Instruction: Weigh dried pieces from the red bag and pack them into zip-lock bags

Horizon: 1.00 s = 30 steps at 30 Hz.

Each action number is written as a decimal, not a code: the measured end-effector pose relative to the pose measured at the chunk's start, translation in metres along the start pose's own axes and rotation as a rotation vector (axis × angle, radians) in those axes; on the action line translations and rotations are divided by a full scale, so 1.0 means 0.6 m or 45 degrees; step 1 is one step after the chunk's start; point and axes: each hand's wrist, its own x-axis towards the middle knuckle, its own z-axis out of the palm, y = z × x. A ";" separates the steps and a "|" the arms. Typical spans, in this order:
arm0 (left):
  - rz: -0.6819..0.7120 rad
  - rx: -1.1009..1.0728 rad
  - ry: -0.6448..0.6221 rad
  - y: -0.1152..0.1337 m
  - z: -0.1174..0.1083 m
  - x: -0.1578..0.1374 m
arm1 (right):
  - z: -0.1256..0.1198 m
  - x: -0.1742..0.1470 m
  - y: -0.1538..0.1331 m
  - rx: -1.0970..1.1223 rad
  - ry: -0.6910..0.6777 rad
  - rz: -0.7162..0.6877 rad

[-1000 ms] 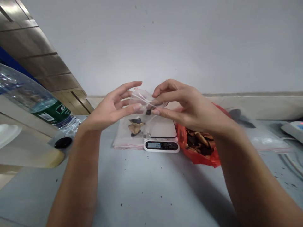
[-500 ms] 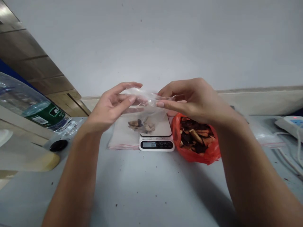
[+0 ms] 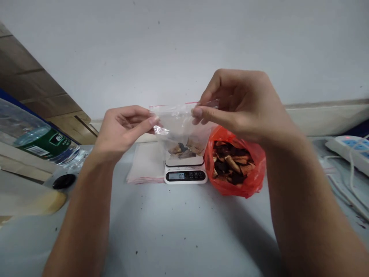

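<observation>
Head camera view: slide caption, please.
Left hand and right hand hold a clear bag of brown pieces over a scale reading 0.0, beside a red bag.

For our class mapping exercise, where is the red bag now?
In the head view, the red bag sits on the table right of centre, just right of the scale and below the right hand.

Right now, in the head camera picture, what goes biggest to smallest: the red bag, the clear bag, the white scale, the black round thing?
1. Red bag and clear bag: too alike to rank
2. White scale, partly hidden
3. Black round thing
</observation>
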 end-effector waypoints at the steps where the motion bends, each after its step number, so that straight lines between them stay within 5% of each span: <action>1: 0.032 0.016 -0.027 0.003 -0.001 -0.001 | -0.003 -0.001 0.000 -0.029 -0.021 0.008; 10: 0.268 0.214 -0.113 0.013 -0.004 -0.003 | -0.006 -0.012 -0.017 -0.225 -0.186 0.126; 17: 0.331 0.361 -0.201 0.037 0.011 -0.016 | 0.023 -0.006 -0.025 -0.377 -0.247 0.038; 25: 0.381 0.464 -0.309 0.036 0.013 -0.016 | 0.038 -0.004 -0.023 -0.235 -0.314 0.054; 30: 0.463 0.591 -0.371 0.036 0.008 -0.011 | 0.045 -0.003 -0.018 -0.438 -0.385 0.087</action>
